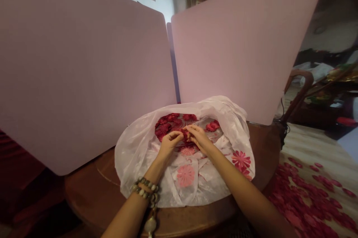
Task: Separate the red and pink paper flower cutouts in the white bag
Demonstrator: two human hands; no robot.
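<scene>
My left hand (pixel 171 141) and my right hand (pixel 198 136) meet over the mouth of a white plastic bag (pixel 131 156). Fingertips of both are pinched on a small red artificial flower (pixel 185 133), partly covered by the fingers. Several dark red flowers (pixel 165 126) lie inside the bag behind my left hand, and one red flower (pixel 213 125) sits to the right of my right hand. Below the hands is a flat pink petal piece (pixel 185 175) on the bag. A red-and-pink petal piece (pixel 241 160) is near the bag's right side.
The bag stands on a round wooden table (pixel 92 189). Two large pinkish boards (pixel 84 74) rise behind it, meeting near the middle. Many red petal pieces (pixel 310 197) are scattered on the floor at right, near a wooden chair (pixel 302 78). A beaded bracelet (pixel 145 187) circles my left wrist.
</scene>
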